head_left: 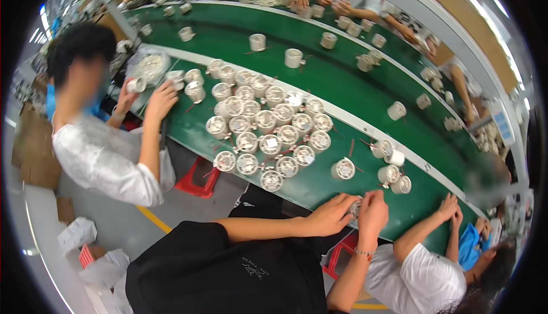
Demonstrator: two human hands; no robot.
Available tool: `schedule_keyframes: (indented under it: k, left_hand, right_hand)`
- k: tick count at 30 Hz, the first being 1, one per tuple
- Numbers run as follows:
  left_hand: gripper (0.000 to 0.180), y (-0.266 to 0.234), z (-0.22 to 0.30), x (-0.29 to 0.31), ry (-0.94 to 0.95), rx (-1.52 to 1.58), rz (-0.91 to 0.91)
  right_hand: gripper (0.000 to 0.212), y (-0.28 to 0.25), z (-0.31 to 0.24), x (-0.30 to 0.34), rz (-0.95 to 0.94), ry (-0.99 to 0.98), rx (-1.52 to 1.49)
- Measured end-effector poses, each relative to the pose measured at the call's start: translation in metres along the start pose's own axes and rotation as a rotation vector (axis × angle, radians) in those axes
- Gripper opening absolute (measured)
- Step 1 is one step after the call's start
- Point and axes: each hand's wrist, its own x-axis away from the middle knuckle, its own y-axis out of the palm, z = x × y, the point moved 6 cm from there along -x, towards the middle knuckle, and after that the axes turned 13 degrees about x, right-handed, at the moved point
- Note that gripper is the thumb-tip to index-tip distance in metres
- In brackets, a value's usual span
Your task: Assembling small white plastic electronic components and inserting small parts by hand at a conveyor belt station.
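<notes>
At the near edge of the green bench my left hand [331, 216] and my right hand [373, 210] meet around a small whitish round part [355, 207]. The fingers of both hands are closed on it and cover much of it. Just beyond them stands a single white cylindrical housing [343, 169] with thin red wires. To its left is a large cluster of similar white housings [265, 120], standing upright close together. Several more housings [389, 174] stand to the right of it.
A conveyor belt [337, 80] carrying spaced-out housings runs beyond a pale rail [365, 126]. Co-workers sit at my left [108, 154] and right [422, 280], with others across the belt. A bag of small white parts [151, 66] lies far left. Red stools [198, 181] stand under the bench.
</notes>
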Motion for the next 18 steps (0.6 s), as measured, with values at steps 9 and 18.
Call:
schedule_keyframes:
  k: [9, 18]
  left_hand:
    - [0.046, -0.009, 0.014, -0.003, -0.37, 0.435, -0.172]
    - [0.047, -0.022, 0.037, 0.01, -0.284, 0.772, -0.083]
  right_hand:
    - [0.016, 0.004, 0.002, 0.034, 0.287, 0.099, -0.516]
    - [0.012, -0.026, -0.019, 0.06, 0.318, 0.096, -0.828]
